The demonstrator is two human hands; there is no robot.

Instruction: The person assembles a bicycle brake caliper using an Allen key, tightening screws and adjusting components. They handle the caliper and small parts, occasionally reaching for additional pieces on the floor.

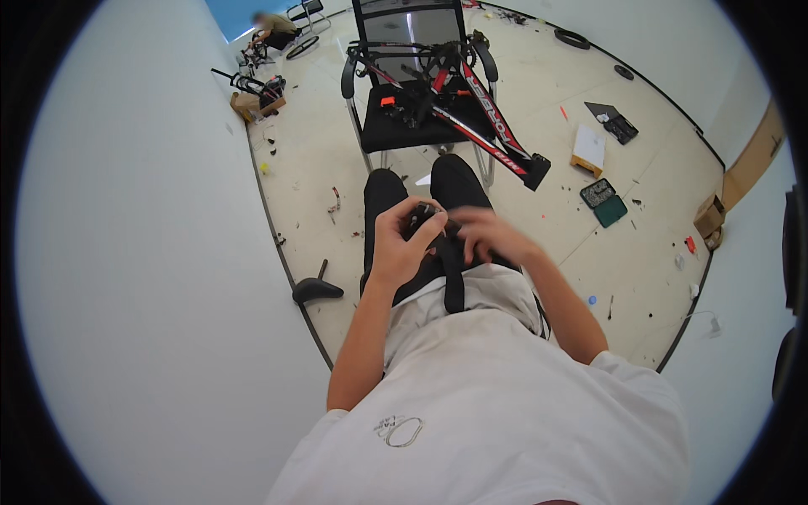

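My left hand is closed around a small black mechanical part with some metallic bits, held above my lap. Its exact kind is hidden by the fingers. My right hand is close beside it on the right, blurred by motion, with the fingers bent toward the part. Whether those fingers hold anything cannot be made out. Below the hands, a long black strap-like or tube-like piece runs down toward my white shirt; whether it joins the held part is unclear.
A red, black and white bicycle frame lies across a black chair ahead. A saddle rests on the floor at left. Green tool case, black case, white-topped box lie right. A person crouches far left.
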